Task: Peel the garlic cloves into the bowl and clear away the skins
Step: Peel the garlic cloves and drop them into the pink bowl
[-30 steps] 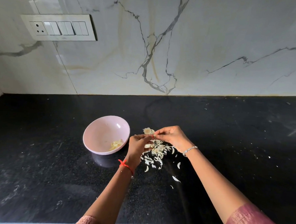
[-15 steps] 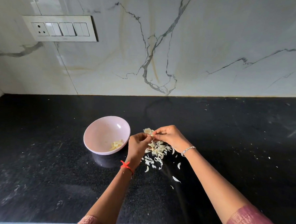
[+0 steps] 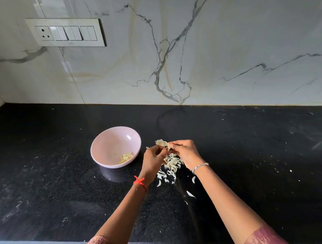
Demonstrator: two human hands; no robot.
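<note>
A pale pink bowl (image 3: 106,147) stands on the black counter, holding several peeled garlic cloves (image 3: 126,157) near its right side. Just right of the bowl, my left hand (image 3: 152,158) and my right hand (image 3: 184,151) meet above the counter and both pinch a garlic clove (image 3: 162,142) with loose skin on it. A small tip of skin sticks out to the left of my left fingers. Under my hands lies a pile of white garlic skins (image 3: 171,165), with a few stray pieces trailing toward me.
The black counter (image 3: 248,154) runs wide to both sides and is dusted with small skin flecks. A marble backsplash rises behind it, with a switch panel (image 3: 66,32) at upper left. The counter's front edge is at the bottom of the view.
My two hands stay together over the skin pile, fingers working at the clove; my left hand has shifted slightly up toward the clove. The bowl has not moved.
</note>
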